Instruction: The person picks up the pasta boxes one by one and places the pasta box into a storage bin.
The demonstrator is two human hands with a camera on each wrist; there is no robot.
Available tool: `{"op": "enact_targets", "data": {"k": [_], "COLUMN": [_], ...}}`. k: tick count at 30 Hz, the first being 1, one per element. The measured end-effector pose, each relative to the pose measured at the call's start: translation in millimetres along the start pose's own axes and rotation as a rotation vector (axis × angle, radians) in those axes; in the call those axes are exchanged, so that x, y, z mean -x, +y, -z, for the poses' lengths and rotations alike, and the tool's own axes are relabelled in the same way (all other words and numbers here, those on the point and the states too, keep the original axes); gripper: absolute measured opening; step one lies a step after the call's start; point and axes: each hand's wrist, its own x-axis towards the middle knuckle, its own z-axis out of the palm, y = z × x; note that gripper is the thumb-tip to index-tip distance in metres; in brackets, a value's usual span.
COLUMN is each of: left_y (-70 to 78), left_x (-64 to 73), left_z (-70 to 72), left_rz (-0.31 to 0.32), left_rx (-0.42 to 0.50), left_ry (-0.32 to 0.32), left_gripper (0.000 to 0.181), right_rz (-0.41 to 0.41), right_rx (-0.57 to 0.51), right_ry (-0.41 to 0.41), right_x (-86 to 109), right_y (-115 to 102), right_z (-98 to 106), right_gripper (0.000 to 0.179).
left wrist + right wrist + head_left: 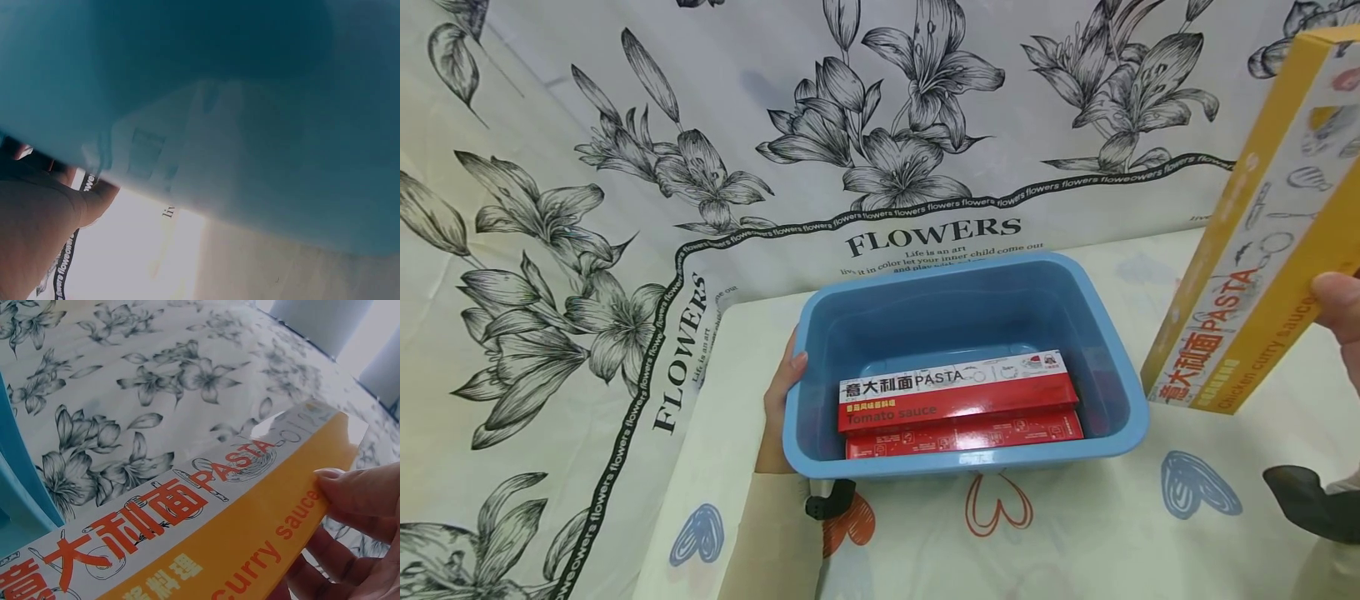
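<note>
A blue plastic basin point(955, 464) stands on the table with two red pasta boxes inside. The upper tomato sauce pasta box point(958, 393) lies partly over the lower red box point(966, 438). On the basin's left rim, my left hand point(781, 392) grips the side, thumb over the edge; the left wrist view shows the basin wall point(250, 156) up close. My right hand point(1341, 321) holds a yellow chicken curry pasta box point(1247, 250), tilted, to the right of the basin. In the right wrist view, thumb and fingers pinch that box point(244, 531) along its edges.
A pale tablecloth with printed hearts point(1000, 504) covers the table. Behind and to the left hangs a white cloth with black flower drawings point(917, 100). A dark strap piece point(831, 500) shows near my left wrist.
</note>
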Motion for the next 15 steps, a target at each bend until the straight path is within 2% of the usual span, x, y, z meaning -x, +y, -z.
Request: {"op": "enact_targets", "data": {"k": [2,7,15], "left_y": [-0.4,-0.5,0.3], "left_x": [-0.3,0.2,-2.4], "left_z": [-0.3,-1.5,-3.9], "left_rz": [0.001,-0.060,-0.084], "left_rx": [0.007,0.076,0.102], "left_ry": [-0.001,-0.024,-0.051], "left_gripper": [0.074,0.075,0.076], "right_rz": [0.000,0.012,0.047], "right_rx": [-0.007,-0.039,-0.019], "right_ry": [0.011,0.025,0.032], "right_x": [-0.2,-1.3,-4.3], "right_y": [-0.5,0.6,-3.0], "right_z": [-1.4,-0.4,-4.6], "right_gripper": [0.071,0.071,0.069]}}
